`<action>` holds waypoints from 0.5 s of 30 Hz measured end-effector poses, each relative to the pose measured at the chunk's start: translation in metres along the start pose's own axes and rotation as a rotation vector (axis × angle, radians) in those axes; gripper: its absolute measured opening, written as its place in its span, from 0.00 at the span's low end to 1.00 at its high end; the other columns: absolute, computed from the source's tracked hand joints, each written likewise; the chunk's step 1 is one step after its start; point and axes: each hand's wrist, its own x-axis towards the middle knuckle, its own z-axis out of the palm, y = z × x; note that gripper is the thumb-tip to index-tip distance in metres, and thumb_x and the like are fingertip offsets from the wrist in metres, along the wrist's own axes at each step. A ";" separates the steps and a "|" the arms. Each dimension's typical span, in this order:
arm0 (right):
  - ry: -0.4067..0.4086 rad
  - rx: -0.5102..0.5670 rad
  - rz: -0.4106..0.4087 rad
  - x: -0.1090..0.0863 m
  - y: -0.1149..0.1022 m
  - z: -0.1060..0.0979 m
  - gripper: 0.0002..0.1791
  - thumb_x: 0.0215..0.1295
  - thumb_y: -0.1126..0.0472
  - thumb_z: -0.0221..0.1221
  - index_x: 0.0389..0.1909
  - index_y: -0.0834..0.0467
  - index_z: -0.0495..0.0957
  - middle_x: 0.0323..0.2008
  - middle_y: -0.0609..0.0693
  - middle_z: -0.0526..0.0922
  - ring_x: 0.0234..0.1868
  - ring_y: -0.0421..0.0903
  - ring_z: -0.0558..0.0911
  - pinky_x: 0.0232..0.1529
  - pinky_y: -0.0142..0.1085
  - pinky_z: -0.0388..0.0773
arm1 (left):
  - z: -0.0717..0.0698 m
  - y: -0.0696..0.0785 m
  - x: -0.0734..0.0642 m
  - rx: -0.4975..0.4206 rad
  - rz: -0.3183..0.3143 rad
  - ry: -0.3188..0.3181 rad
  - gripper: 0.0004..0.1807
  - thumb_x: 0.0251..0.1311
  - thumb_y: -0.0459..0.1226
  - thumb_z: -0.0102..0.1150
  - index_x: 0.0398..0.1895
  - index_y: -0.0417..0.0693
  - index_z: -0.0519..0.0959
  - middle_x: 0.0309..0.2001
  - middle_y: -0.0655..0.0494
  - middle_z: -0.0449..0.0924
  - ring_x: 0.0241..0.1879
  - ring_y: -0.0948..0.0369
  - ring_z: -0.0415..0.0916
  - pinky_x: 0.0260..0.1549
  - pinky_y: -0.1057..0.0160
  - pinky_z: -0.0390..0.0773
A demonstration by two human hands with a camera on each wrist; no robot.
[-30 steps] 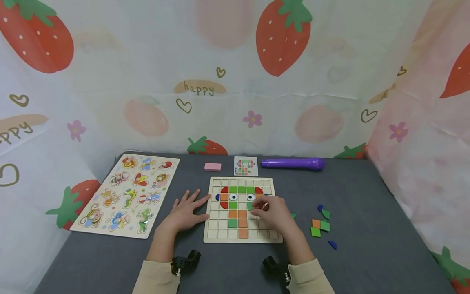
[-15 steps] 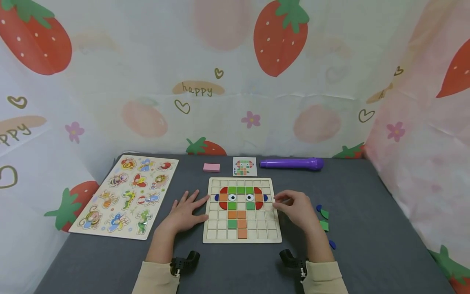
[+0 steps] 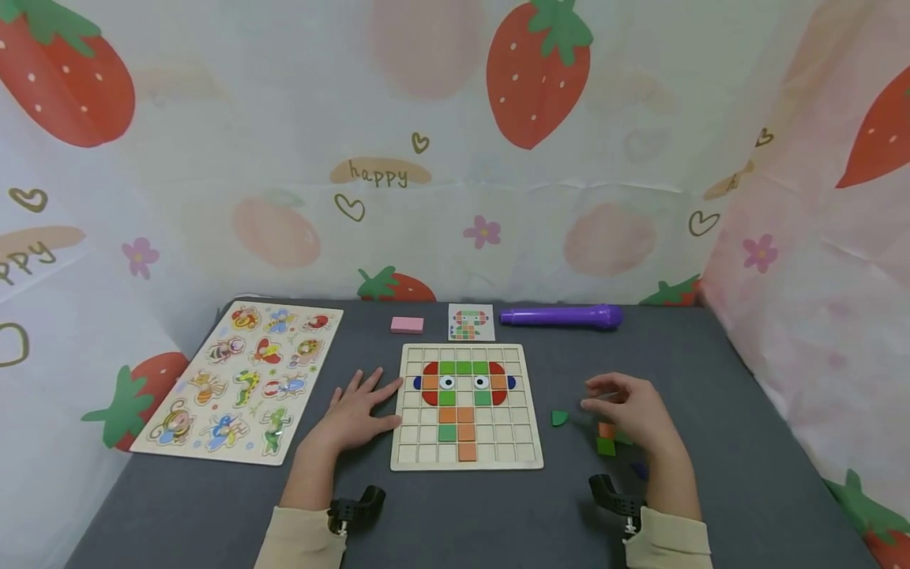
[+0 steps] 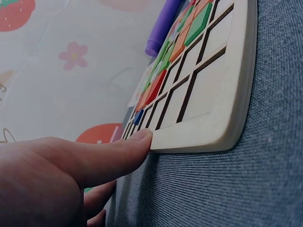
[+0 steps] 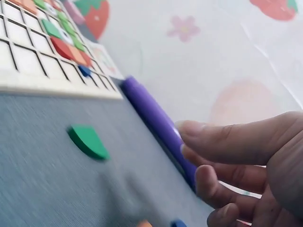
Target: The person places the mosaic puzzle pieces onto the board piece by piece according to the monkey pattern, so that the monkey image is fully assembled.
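Observation:
A pale wooden grid board point(image 3: 505, 453) lies mid-table, with red, green, orange and blue tiles and two eye tiles set in its cells. My left hand point(image 3: 359, 415) rests at its left edge, fingers spread; in the left wrist view the thumb point(image 4: 109, 158) touches the rim. My right hand point(image 3: 633, 411) hovers over the loose pieces at the right, fingers loosely bent, nothing between thumb and fingertips. Partly under it lie an orange square tile point(image 3: 606, 430), a green square tile point(image 3: 606, 447) and a blue piece point(image 3: 640, 471). A green rounded piece point(image 3: 559, 418) lies between board and hand.
Behind the board are a small picture card point(image 3: 471, 322), a pink block point(image 3: 407, 325) and a purple marker-shaped stick point(image 3: 558, 317). An insect picture board point(image 3: 235, 399) lies at the left. A strawberry-print cloth point(image 3: 284, 118) hangs around the table's back and sides.
My right hand has moved right, from over the grid board to above the loose pieces, uncovering the board's right side and the green rounded piece. The left hand has stayed at the board's edge.

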 end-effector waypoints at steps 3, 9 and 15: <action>-0.023 -0.020 0.020 -0.005 0.008 -0.012 0.23 0.64 0.53 0.69 0.57 0.58 0.82 0.55 0.58 0.84 0.50 0.53 0.83 0.44 0.43 0.81 | 0.001 0.001 0.000 -0.006 -0.005 0.002 0.38 0.66 0.51 0.62 0.78 0.60 0.62 0.81 0.45 0.48 0.80 0.38 0.33 0.73 0.30 0.36; -0.108 -0.054 0.072 -0.015 0.025 -0.030 0.25 0.63 0.53 0.70 0.58 0.60 0.81 0.55 0.58 0.84 0.53 0.56 0.82 0.51 0.52 0.79 | 0.001 0.003 -0.001 -0.001 -0.006 0.000 0.38 0.66 0.51 0.62 0.78 0.60 0.62 0.81 0.44 0.48 0.80 0.37 0.34 0.73 0.29 0.36; -0.170 -0.080 0.081 -0.019 0.042 -0.039 0.26 0.58 0.55 0.73 0.56 0.61 0.82 0.50 0.56 0.86 0.46 0.48 0.82 0.48 0.45 0.79 | 0.001 0.001 -0.001 -0.007 -0.004 -0.002 0.38 0.66 0.51 0.62 0.78 0.60 0.62 0.81 0.44 0.47 0.80 0.38 0.33 0.73 0.29 0.36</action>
